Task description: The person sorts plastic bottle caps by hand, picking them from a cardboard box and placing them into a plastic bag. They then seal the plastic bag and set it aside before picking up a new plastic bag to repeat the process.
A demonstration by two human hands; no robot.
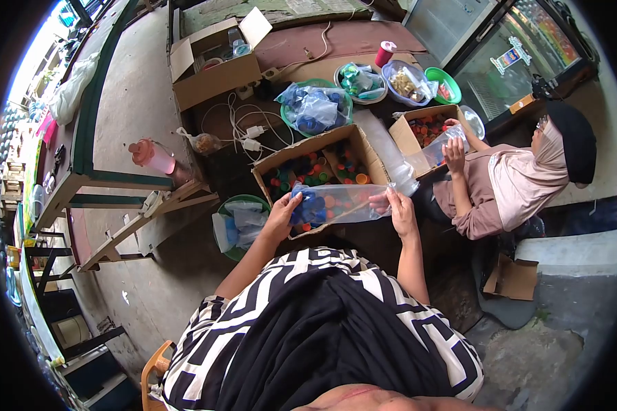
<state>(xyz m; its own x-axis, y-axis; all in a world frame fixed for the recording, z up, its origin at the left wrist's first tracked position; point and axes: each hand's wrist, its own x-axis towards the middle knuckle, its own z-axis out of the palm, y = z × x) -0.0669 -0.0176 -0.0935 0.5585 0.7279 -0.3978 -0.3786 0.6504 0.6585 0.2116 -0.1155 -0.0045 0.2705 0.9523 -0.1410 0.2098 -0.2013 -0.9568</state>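
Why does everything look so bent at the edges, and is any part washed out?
Head view: a fisheye lens bows straight edges and leaves black corners; daylight washes out the top-left strip; the middle is sharp and evenly lit, with a mild sheen on the clear bag held by the left hand and right hand.

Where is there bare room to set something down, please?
Bare concrete floor left of the green basin, and the brown mat beside the red spool. Crowded around the cap box, where left hand and right hand grip the cap bag: cables, bowls.
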